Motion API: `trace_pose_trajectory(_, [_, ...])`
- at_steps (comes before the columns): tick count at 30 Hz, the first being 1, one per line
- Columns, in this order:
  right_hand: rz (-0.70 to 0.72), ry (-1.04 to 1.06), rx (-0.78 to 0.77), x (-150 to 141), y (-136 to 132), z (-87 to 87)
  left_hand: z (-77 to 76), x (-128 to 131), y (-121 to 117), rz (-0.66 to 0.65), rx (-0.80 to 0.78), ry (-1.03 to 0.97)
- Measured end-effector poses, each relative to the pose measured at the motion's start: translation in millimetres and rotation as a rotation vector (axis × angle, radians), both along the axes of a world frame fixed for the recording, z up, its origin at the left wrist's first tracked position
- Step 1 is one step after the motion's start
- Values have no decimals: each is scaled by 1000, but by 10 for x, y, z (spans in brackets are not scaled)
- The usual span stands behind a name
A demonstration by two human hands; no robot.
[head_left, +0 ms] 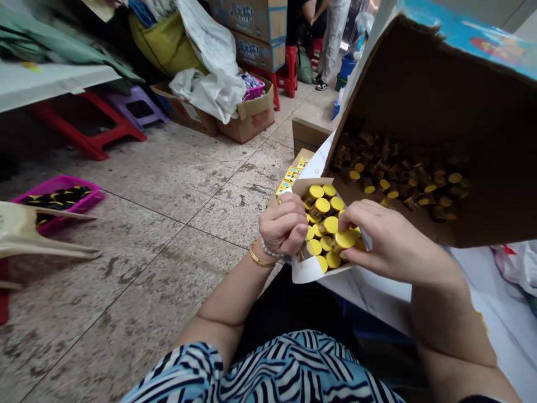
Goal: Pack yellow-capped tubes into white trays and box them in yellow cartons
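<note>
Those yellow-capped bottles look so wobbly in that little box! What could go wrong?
The white carton is open and held up by the left hand, so if it slipped, the yellow-capped bottles could spill onto the stone floor. The big cardboard box is tilted with loose bottles inside, so they might slide out. The right hand is working right by the packed bottles and could knock some over.

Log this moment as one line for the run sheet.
left hand: holds white carton | right hand: fingers on yellow-capped vials | tilted cardboard box: more vials inside
</note>
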State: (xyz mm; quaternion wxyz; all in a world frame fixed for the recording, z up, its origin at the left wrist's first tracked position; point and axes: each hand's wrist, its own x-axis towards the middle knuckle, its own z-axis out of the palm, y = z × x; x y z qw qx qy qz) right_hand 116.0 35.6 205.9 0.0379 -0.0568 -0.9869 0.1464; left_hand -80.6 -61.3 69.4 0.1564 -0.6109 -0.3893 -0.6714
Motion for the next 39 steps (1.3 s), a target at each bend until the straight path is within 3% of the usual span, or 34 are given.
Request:
trace_pose_trajectory(8, [-124,-55,214,-251,70,-308,45,-3,4,3,13,28])
trace_pose_trajectory(14, [-142,62,171,-59,260,-104,13,-23,-7,-15,-25,28])
trace_pose_trajectory(16, [-304,183,139,112,469,-10,18,-24,5,-24,-28,30])
trace_pose_trajectory(19, [-660,287,151,340,842,42,48,-13,21,-32,-36,80])
trace_pose_trajectory(22, [-798,253,132,396,1010,15,85,8,24,-4,-71,149])
trace_pose_trajectory(24, [-736,269,73,329,906,-1,99,18,23,32,-98,175])
trace_pose_trajectory(27, [-492,317,-12,163,544,-9,93,21,22,55,-95,188])
trace_pose_trajectory(31, [-199,117,12,-7,195,-47,56,10,18,40,-110,202])
trace_pose_trajectory(33, [-174,63,40,-46,158,-80,50,8,9,20,-128,198])
trace_pose_trajectory(36, [-210,154,89,-104,143,-146,74,15,-15,-16,-136,190])
trace_pose_trajectory(39, [-160,158,100,-215,67,-263,98,33,-45,-37,-149,174])
